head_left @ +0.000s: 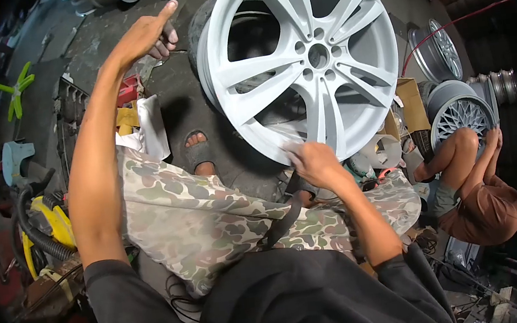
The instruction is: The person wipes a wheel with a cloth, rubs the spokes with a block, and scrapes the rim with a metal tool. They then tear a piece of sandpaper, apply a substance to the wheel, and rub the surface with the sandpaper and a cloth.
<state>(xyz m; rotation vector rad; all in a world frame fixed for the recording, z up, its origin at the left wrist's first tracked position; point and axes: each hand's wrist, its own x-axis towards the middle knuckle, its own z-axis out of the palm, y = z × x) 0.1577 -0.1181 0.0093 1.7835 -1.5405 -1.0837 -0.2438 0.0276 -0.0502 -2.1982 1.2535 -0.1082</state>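
A large pale grey alloy wheel rim (258, 101) with paired spokes stands tilted in front of me, its face turned toward me. My right hand (316, 164) is at the rim's lower edge, its fingers closed and their tips smeared by motion. Whatever may be pinched in them is hidden. My left hand (152, 36) is off the wheel, raised to its upper left. The thumb stretches out, apart from the loosely curled, dust-grey fingers, and nothing shows in that hand. Camouflage cloth (182, 215) covers my lap below the wheel.
At the right a person (483, 206) crouches by a mesh-spoked wheel (461, 119). Another rim (437, 52) stands behind it. A cardboard box (413, 105) is beside my wheel. A yellow machine (52, 226) with a black hose and a green star-shaped object (17, 90) are at left.
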